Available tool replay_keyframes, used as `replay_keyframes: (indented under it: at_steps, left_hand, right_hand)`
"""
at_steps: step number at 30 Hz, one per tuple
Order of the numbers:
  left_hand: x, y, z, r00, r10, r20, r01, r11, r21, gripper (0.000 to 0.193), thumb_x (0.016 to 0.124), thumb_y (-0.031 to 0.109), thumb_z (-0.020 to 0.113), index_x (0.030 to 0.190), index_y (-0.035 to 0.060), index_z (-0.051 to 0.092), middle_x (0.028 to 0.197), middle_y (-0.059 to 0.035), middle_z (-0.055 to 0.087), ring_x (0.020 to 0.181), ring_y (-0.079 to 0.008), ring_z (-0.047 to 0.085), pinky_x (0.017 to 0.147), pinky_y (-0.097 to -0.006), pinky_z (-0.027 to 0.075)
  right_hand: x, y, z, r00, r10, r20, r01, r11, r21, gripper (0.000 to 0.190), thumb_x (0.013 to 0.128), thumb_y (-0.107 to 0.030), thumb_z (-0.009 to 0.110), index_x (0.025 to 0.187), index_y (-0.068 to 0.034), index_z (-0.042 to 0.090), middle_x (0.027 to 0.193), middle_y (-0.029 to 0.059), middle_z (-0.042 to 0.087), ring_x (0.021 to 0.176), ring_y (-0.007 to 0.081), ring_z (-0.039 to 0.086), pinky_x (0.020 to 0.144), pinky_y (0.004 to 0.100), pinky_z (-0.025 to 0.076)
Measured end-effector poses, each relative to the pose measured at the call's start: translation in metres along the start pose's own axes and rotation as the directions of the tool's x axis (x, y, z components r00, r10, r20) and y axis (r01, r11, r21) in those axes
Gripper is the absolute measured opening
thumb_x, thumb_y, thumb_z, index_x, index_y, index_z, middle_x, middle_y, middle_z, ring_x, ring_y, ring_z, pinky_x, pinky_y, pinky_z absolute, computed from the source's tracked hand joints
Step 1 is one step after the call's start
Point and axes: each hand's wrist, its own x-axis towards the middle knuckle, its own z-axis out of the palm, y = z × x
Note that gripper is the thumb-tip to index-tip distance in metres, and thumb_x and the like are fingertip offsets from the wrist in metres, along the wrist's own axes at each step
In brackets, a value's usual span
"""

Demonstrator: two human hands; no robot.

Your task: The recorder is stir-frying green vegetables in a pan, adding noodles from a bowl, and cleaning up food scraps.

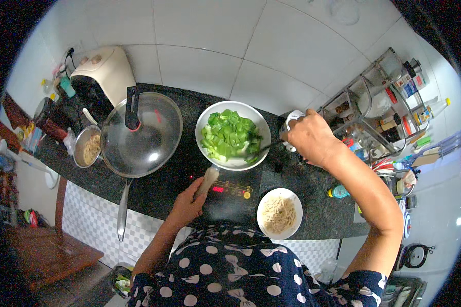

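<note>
A white frying pan (pixel 233 165) full of chopped leafy greens (pixel 230 132) stands on a black induction cooktop (pixel 230 209) with a lit display. The pan's light-coloured handle (pixel 209 177) points towards me, and my left hand (pixel 188 205) is closed around it. Above the counter right of the pan, my right hand (pixel 309 136) grips a dark spatula or similar utensil (pixel 271 146); its far end lies among the greens at the pan's right side. A white bowl (pixel 260 218) holding pale shredded food (pixel 279 215) sits in front of the pan, to the right.
Left of the pan, a large glass lid (pixel 157 149) covers a long-handled pan (pixel 123 215). Beyond it are a small metal bowl (pixel 77 153) of food and a cream air fryer (pixel 119 71). At right stand a metal spice rack (pixel 363 124) and a teal bottle (pixel 340 191).
</note>
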Motion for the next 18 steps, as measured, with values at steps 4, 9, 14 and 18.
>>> replay_keyframes:
  at_steps: [4,9,14,18]
  left_hand:
    - [0.001,-0.001,0.0,1.0,-0.005,0.009,0.005,1.0,-0.006,0.055,0.094,0.014,0.057,0.145,0.0065,0.04,0.09,-0.012,0.065,0.057,-0.0137,0.058,0.054,-0.0299,0.05]
    - [0.001,0.0,-0.001,1.0,0.014,-0.001,-0.014,1.0,0.02,0.054,0.094,0.016,0.057,0.145,0.0067,0.041,0.09,-0.0106,0.065,0.056,-0.0131,0.057,0.054,-0.029,0.05]
    - [0.001,0.004,-0.002,1.0,-0.019,-0.003,0.019,1.0,0.02,0.054,0.094,0.017,0.057,0.145,0.0066,0.041,0.092,-0.0106,0.065,0.058,-0.0127,0.057,0.054,-0.0285,0.05]
    - [-0.003,0.002,-0.005,1.0,-0.022,0.014,0.022,1.0,-0.008,0.055,0.093,0.016,0.057,0.145,0.0054,0.041,0.096,-0.012,0.065,0.059,-0.0132,0.058,0.055,-0.0288,0.05]
  right_hand:
    - [0.01,-0.005,0.01,0.999,-0.02,0.038,0.015,0.994,0.11,0.015,0.079,-0.018,0.065,0.091,-0.019,0.074,0.089,0.0045,0.069,0.088,0.0212,0.069,0.081,0.0378,0.048]
    - [0.025,-0.009,0.002,0.998,-0.022,0.055,0.027,0.997,-0.078,0.014,0.082,-0.017,0.061,0.082,-0.015,0.074,0.091,0.0064,0.07,0.09,0.0215,0.069,0.084,0.038,0.048]
    - [0.04,0.005,0.019,0.982,0.086,-0.17,-0.091,0.995,-0.026,0.013,0.081,-0.017,0.061,0.089,-0.015,0.071,0.089,0.005,0.068,0.088,0.021,0.068,0.081,0.038,0.047]
    - [0.048,0.008,0.004,0.963,0.104,-0.249,-0.103,0.995,0.016,0.015,0.082,-0.017,0.06,0.094,-0.015,0.069,0.088,0.0048,0.067,0.087,0.021,0.068,0.079,0.037,0.047]
